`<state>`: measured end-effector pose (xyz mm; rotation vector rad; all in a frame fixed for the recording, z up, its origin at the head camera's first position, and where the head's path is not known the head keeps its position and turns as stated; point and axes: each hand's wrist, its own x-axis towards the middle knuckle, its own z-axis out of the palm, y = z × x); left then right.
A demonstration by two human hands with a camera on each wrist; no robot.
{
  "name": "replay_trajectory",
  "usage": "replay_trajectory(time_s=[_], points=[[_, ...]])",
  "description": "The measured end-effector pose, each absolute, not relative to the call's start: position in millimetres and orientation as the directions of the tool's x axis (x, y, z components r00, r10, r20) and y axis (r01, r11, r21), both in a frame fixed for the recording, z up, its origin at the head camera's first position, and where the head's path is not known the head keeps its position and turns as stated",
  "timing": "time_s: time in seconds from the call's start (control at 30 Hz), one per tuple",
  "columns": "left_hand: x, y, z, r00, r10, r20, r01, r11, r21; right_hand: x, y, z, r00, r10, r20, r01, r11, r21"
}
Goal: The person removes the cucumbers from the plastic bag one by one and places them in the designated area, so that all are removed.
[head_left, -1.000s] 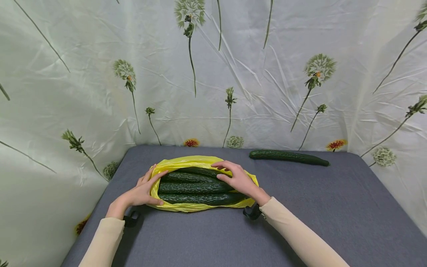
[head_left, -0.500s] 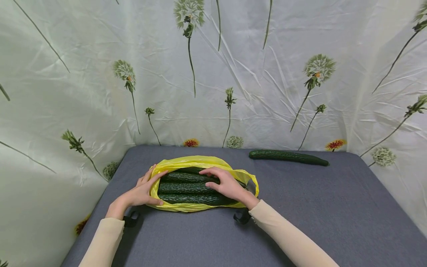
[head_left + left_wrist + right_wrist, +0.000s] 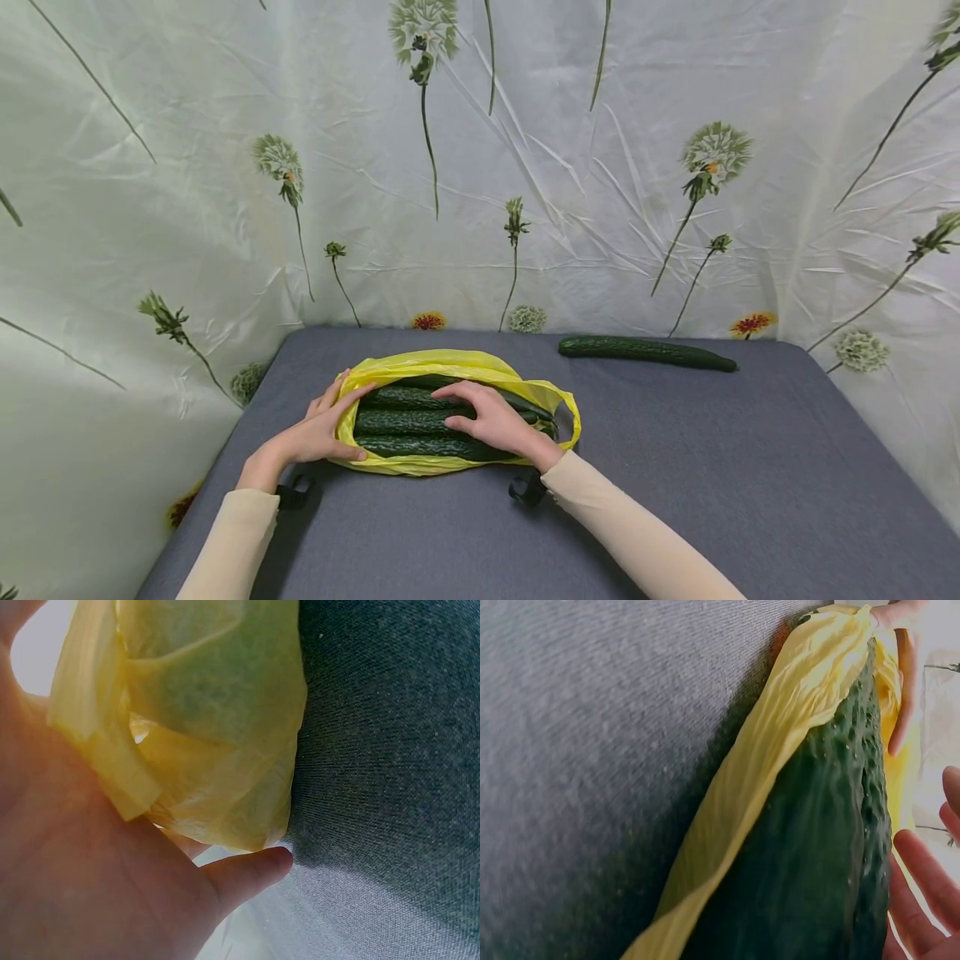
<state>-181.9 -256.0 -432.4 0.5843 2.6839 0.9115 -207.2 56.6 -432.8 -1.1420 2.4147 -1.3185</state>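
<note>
the curtain [image 3: 600, 167] gleams softly; both wrist views look hazy.

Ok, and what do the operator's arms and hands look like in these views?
Plain, long cream sleeves on both arms, left sleeve and right sleeve, ending near the wrists. Left hand and right hand are bare, no gloves. A black piece shows below each wrist, left and right; details too small to tell. No cables or markings visible.
</note>
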Motion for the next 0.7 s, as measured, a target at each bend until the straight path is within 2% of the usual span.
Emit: replay_trajectory(time_s=[0.37,0.7], points=[[-181.8,-254.5,-432.2,-0.890,0.446,-0.095,0.294,0.721,0.628,-205.3,49.4,-434.4,-0.715,-0.681,0.155,-0.547,0.407,-0.732],[-182.8,-256.0,-433.6,-0.892,0.441,-0.104,0.291,0.734,0.613,-201.6,44.9,-438.0,-0.745,-0.654,0.134,-0.571,0.521,-0.634]])
